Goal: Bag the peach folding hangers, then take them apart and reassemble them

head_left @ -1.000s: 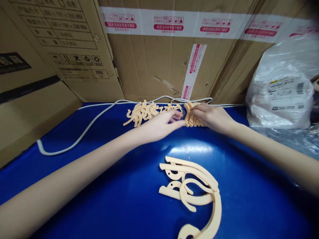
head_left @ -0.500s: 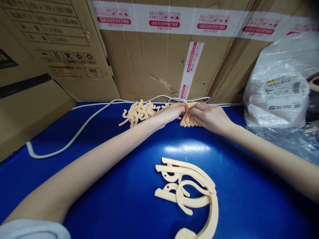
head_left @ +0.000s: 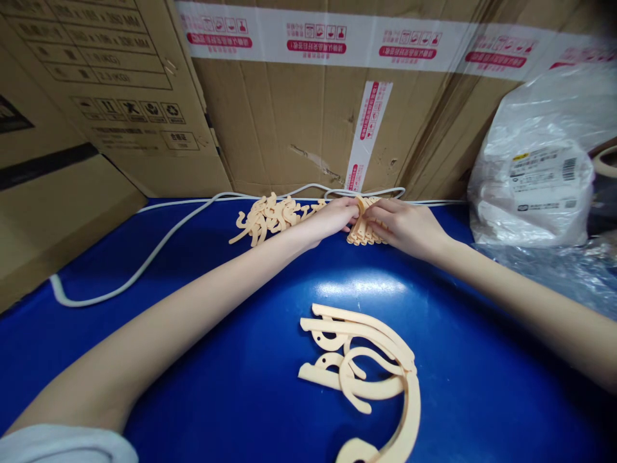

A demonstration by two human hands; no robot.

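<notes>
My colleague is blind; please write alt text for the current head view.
A person's left grip and right grip touch a row of pale peach curved pieces on a glossy blue tabletop. Left of the row lies a heap of pale peach hooked pieces; overlapping pale peach arcs lie nearer.

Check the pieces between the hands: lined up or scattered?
Lined up: the pieces sit side by side, near ends in a row; the right hand partly covers them.

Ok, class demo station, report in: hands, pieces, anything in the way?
Left hand at left end of row of curved beige pieces; right hand over row's right part. Row side by side. White cable behind, seemingly not blocking.
</notes>
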